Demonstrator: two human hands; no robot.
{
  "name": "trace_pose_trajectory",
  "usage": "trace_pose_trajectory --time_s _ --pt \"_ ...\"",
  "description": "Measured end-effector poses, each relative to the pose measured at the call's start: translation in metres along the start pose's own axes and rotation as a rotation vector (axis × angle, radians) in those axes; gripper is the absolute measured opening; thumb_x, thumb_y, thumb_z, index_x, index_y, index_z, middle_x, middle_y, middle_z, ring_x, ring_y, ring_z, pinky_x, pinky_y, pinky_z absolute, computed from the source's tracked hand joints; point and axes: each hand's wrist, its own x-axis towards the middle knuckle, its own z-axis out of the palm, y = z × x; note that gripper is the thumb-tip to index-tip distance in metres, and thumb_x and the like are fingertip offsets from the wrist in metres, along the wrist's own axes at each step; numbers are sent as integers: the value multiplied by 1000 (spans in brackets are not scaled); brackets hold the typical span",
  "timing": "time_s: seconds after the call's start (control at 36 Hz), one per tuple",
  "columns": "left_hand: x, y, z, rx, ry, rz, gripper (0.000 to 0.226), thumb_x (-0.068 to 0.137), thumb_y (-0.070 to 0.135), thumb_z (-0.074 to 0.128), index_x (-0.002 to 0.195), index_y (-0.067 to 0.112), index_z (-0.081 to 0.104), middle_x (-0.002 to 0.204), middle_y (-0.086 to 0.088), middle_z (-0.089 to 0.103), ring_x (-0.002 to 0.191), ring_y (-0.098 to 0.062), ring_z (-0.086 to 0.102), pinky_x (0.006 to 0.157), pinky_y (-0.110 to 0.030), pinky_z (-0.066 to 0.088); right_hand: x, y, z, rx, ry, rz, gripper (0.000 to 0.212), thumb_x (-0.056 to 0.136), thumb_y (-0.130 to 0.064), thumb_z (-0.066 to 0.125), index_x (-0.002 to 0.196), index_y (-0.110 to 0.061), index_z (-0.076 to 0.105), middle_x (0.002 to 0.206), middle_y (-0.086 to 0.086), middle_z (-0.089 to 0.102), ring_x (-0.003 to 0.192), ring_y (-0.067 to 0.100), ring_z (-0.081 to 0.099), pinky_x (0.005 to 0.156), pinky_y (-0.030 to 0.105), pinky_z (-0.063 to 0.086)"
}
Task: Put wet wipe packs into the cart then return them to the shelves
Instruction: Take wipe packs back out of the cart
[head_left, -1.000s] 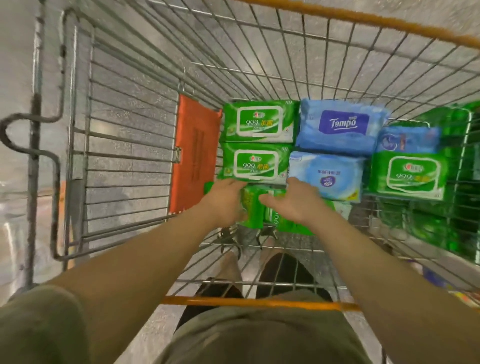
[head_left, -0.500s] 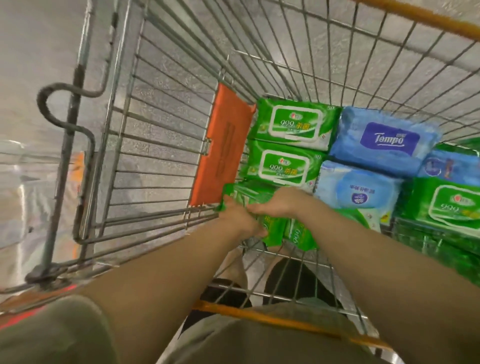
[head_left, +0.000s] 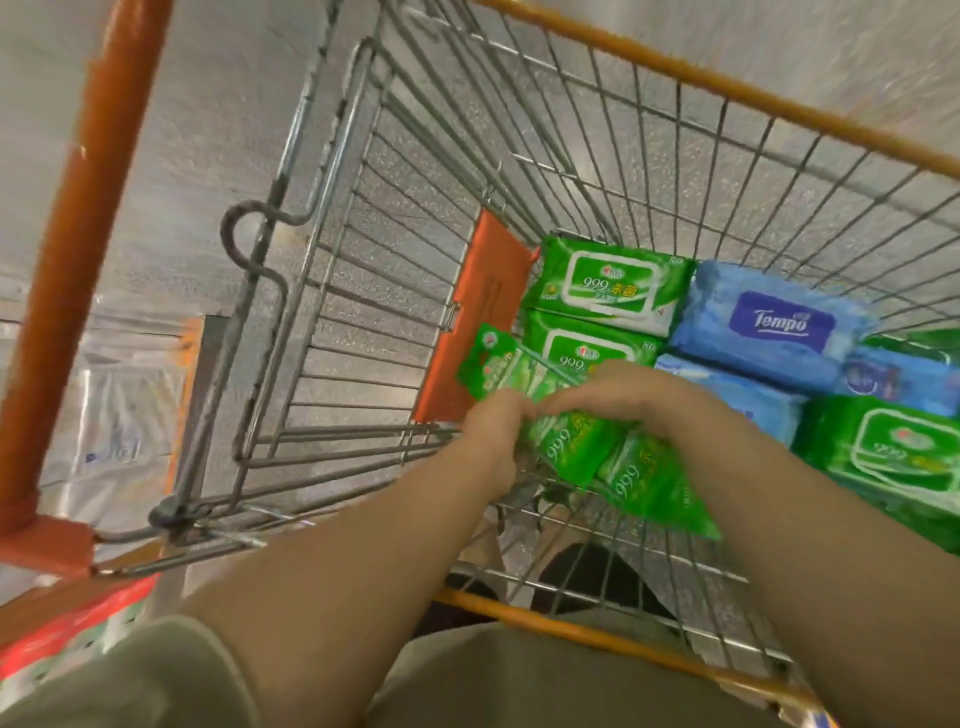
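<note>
Both hands (head_left: 561, 415) grip small glossy green wipe packs (head_left: 618, 467) marked 999.

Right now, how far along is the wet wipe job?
Done: loading looks finished. Green packs, a blue Tempo pack and others lie in the cart. In hand: the left hand and right hand both have a grip on a bundle of small green packs, lifted near the cart's near end. Left: apparently returning every pack; no shelf is in view.
</note>
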Motion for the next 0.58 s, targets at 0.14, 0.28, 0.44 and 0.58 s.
trace_pose_trajectory --time_s 0.14,0.28,0.44,0.58 --pt "-34 8 -4 -125 -238 85 33 86 40 65 111 19 70 105 -10 72 95 -29 67 96 -48 55 -42 4 -10 472 41 -35 97 48 -67 89 125 -12 68 116 11 74 101 32 73 95 53 56" --pt "-74 25 -5 -256 -458 184 40 91 50 63 112 19 76 113 -13 77 105 -32 73 101 -49 53 -88 -3 -6 867 -8 -236 43 86 -35 73 118 -5 71 108 18 76 100 36 74 93 53 57" --pt "-121 43 -14 -274 -566 328 82 66 62 85 133 20 65 121 -17 73 109 -38 71 100 -61 52 -137 -11 -6 968 12 -384 41 86 -24 69 125 -9 65 112 15 76 102 31 74 90 46 56" --pt "-155 47 -26 -248 -540 553 56 81 29 83 130 25 58 113 -13 76 98 -38 75 88 -63 58 -180 -17 0 1038 77 -498 42 84 -6 63 126 -3 62 112 18 75 98 31 74 83 44 61"
